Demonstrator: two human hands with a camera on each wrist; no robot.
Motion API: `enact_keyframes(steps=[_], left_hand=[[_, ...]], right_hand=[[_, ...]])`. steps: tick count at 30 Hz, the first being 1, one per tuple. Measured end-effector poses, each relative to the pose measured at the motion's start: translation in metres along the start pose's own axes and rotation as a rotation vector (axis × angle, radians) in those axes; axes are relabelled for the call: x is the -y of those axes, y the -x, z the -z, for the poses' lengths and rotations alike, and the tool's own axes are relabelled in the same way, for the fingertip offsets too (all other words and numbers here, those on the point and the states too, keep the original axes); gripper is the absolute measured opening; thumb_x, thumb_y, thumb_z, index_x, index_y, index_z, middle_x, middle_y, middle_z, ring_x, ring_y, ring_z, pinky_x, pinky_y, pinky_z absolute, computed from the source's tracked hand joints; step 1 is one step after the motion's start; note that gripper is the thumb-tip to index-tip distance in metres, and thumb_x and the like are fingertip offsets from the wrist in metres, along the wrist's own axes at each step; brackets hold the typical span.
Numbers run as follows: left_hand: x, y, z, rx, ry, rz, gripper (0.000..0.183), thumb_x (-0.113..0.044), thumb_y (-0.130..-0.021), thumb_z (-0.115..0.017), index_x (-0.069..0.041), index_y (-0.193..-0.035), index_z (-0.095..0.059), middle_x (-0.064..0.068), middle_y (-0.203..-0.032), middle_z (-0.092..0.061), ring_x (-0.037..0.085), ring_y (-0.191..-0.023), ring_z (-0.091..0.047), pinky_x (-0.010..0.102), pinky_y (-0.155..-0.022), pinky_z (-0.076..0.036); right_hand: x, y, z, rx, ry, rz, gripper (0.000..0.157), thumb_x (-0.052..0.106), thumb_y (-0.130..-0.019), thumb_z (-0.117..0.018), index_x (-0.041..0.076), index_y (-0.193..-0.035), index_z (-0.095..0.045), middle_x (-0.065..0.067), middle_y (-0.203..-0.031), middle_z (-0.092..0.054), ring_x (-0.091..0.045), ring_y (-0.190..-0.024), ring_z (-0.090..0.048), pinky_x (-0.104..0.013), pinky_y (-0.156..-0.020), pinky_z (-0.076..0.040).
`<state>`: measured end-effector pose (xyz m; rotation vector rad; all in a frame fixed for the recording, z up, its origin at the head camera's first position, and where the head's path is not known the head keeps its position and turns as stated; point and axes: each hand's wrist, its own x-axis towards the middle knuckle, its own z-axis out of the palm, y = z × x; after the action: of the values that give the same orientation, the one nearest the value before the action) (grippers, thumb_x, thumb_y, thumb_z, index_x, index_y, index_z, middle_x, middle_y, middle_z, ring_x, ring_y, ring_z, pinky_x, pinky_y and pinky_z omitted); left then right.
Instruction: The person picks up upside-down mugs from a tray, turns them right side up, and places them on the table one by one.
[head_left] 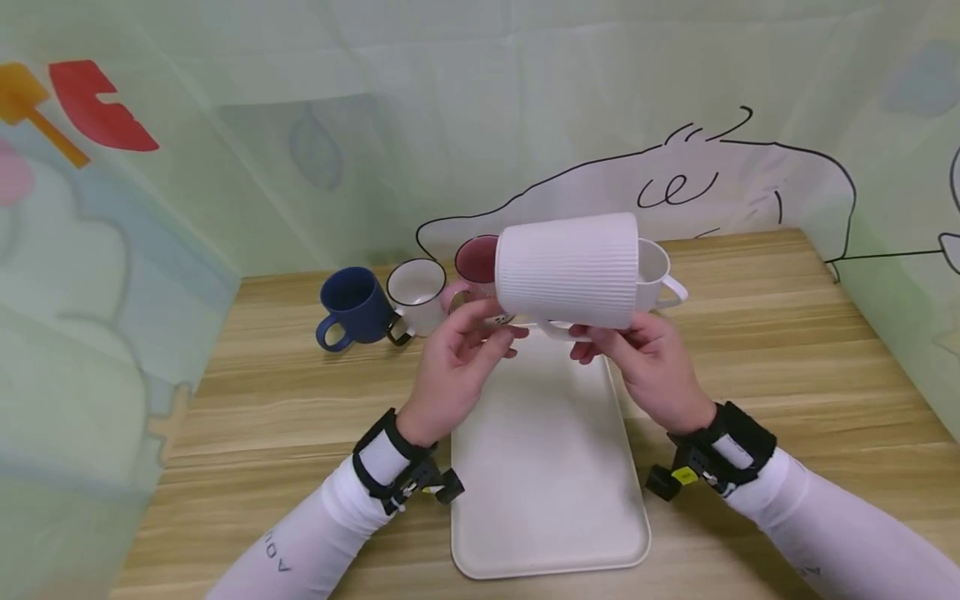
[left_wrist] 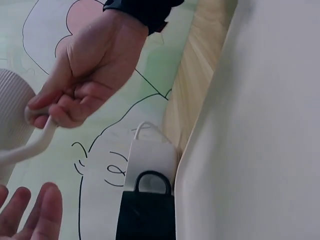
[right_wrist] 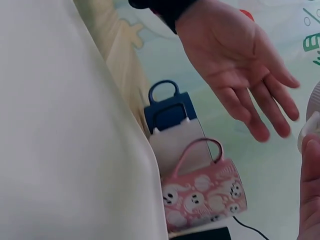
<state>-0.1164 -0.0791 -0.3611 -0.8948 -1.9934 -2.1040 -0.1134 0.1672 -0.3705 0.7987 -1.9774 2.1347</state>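
A white ribbed mug is held up on its side above the far end of a pale rectangular tray. My right hand grips its handle, which points downward; the left wrist view shows thumb and fingers of that right hand pinching the handle. Near the mug's left end is my left hand, empty, fingers loosely extended. In the right wrist view the left hand shows its palm, fingers spread and apart from the mug.
Behind the tray stand a navy mug, a white mug with dark rim, a pink mug with ghost faces, a dark mug and another white mug at right. A printed cloth hangs behind the wooden table.
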Motion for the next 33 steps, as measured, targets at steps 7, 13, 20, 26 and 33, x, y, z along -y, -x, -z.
enact_keyframes(steps=[7, 13, 20, 26, 33], left_hand=[[-0.004, 0.005, 0.017, -0.016, -0.206, -0.040, 0.044, 0.000, -0.095, -0.063, -0.003, -0.138, -0.053, 0.006, -0.134, -0.058, 0.033, -0.120, -0.056, 0.046, -0.097, -0.048], [-0.008, 0.009, 0.035, -0.007, -0.449, -0.119, 0.056, -0.007, -0.090, -0.071, -0.010, -0.143, -0.052, -0.001, -0.145, -0.051, 0.021, -0.131, -0.049, 0.042, -0.102, -0.044], [-0.015, 0.016, 0.056, 0.059, -0.702, -0.223, 0.067, -0.017, -0.086, -0.076, -0.009, -0.147, -0.049, 0.001, -0.152, -0.044, 0.024, -0.138, -0.039, 0.045, -0.110, -0.032], [-0.018, 0.025, 0.072, 0.121, -0.959, -0.223, 0.069, -0.041, -0.088, -0.072, -0.009, -0.145, -0.051, 0.009, -0.152, -0.042, 0.029, -0.139, -0.036, 0.052, -0.111, -0.027], [-0.023, 0.038, 0.084, 0.177, -1.177, -0.153, 0.074, -0.060, -0.087, -0.065, -0.017, -0.146, -0.052, 0.011, -0.155, -0.038, 0.037, -0.142, -0.030, 0.062, -0.110, -0.023]], right_hand=[[0.010, 0.001, 0.028, -0.058, 0.044, 0.042, 0.024, -0.007, -0.099, -0.051, -0.009, -0.120, -0.063, -0.022, -0.104, -0.069, -0.028, -0.079, -0.068, -0.037, -0.073, -0.058], [0.021, 0.000, 0.055, -0.130, 0.040, 0.080, 0.022, -0.012, -0.097, -0.051, -0.016, -0.116, -0.062, -0.024, -0.100, -0.069, -0.026, -0.078, -0.069, -0.034, -0.072, -0.058], [0.034, 0.000, 0.087, -0.196, 0.040, 0.123, 0.022, -0.016, -0.095, -0.050, -0.023, -0.114, -0.058, -0.026, -0.098, -0.067, -0.025, -0.076, -0.068, -0.031, -0.070, -0.057], [0.040, 0.002, 0.114, -0.271, 0.105, 0.122, 0.025, -0.014, -0.093, -0.055, -0.021, -0.116, -0.060, -0.024, -0.096, -0.069, -0.024, -0.073, -0.069, -0.030, -0.070, -0.058], [0.041, 0.006, 0.143, -0.299, 0.145, 0.096, 0.026, -0.013, -0.093, -0.057, -0.021, -0.117, -0.060, -0.020, -0.094, -0.068, -0.022, -0.072, -0.069, -0.027, -0.070, -0.057]])
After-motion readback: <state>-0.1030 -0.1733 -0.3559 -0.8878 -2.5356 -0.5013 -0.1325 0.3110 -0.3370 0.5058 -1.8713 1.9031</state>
